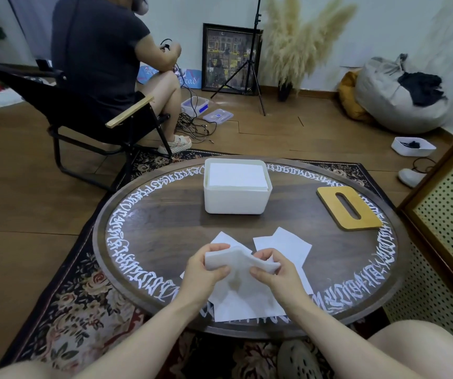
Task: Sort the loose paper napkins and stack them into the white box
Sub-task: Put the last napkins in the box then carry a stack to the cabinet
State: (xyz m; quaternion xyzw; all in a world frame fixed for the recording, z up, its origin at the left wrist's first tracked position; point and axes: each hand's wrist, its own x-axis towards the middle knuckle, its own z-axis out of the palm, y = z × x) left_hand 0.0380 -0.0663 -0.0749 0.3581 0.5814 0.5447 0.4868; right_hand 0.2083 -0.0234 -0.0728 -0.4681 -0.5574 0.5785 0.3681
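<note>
White napkins (282,244) and white box (236,198) lay on a dark brown counter (165,225) ringed with white calligraphy; the slotted lid (348,207) was yellow-tan, the rug (77,296) dark floral.

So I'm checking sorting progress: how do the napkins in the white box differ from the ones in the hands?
The napkins in the white box lie flat and squared; the napkins in the hands are bent and raised above the table. The boxed ones lie untouched; the left hand and right hand grip the others. Both are plain white.
</note>
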